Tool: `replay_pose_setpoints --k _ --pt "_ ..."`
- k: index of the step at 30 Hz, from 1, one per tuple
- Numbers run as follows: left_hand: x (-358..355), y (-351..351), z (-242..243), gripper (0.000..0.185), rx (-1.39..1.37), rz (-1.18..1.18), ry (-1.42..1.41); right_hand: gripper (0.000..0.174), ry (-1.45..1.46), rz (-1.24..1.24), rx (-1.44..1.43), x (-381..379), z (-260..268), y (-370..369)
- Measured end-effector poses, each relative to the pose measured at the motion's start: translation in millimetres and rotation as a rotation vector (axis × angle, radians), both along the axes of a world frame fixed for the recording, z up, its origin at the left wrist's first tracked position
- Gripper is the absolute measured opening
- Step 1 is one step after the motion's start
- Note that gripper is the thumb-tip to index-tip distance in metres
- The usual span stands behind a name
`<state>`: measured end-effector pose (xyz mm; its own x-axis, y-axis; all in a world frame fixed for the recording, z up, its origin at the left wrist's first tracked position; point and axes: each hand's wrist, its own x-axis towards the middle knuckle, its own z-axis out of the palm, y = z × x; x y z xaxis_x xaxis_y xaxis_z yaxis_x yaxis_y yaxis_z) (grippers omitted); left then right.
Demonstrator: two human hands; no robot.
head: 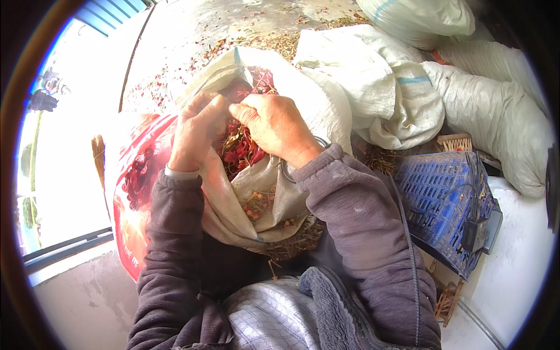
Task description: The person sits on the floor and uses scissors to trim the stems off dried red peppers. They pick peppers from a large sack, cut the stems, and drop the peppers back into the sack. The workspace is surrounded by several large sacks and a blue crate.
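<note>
In front of me a white woven sack stands with its mouth rolled open. It holds dried red chilli peppers with their stems. Over this opening, my left hand and my right hand meet at the fingertips. Both have their fingers curled in and thumbs pressed down. Whatever may be pinched between them is hidden. Beside my right wrist, part of a metal ring shows at the sack. More stems and bits lie in the sack's near fold.
A red plastic bag with dark red peppers stands at left. To the right a blue perforated plastic basket leans, with a black adapter on it. Full white sacks are piled behind. A straw broom is at far left. Scattered pods cover the floor.
</note>
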<state>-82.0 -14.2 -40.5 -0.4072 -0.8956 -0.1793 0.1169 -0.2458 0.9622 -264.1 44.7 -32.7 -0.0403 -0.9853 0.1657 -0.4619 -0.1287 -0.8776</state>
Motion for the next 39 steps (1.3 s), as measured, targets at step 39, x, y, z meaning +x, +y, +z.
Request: replay_pose_setpoints --k 39 --pt "3.7 18.2 4.5 0.012 -0.574 0.018 -0.394 0.036 0.214 -0.143 -0.329 20.7 -2.2 -11.2"
